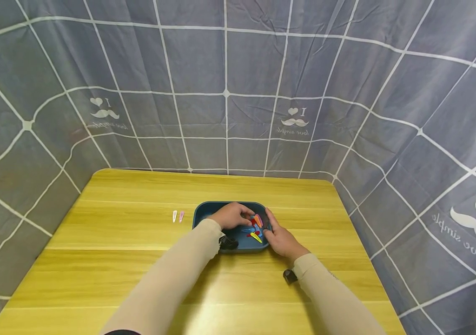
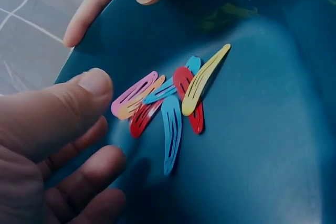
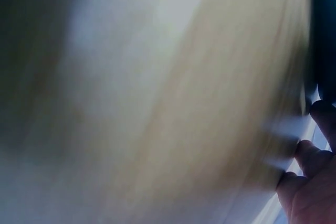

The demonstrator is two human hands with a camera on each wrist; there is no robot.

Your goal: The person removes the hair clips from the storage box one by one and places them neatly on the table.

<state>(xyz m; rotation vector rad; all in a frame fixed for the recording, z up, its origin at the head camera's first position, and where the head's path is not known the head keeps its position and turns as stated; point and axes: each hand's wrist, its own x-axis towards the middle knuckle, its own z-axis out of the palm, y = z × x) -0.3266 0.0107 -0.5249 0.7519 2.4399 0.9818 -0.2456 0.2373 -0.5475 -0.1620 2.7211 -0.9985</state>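
Observation:
A dark blue tray (image 1: 202, 213) holds a small heap of hair clips near its right end. In the left wrist view a yellow clip (image 2: 207, 80), a pink clip (image 2: 131, 92), an orange clip (image 2: 140, 99), red clips and blue clips lie partly overlapping. My left hand (image 1: 230, 216) reaches over the tray beside the heap, its thumb and fingers apart with nothing between them. At the tray's right end my right hand (image 1: 281, 238) grips the rim, thumb inside and fingers outside. The right wrist view is mostly blurred tabletop, with fingers at its right edge.
A white clip (image 1: 174, 216) and a pale pink clip (image 1: 181, 216) lie side by side on the wooden table (image 1: 129, 260), left of the tray. A grey curtain (image 1: 196, 116) with white lines surrounds the table's back and sides.

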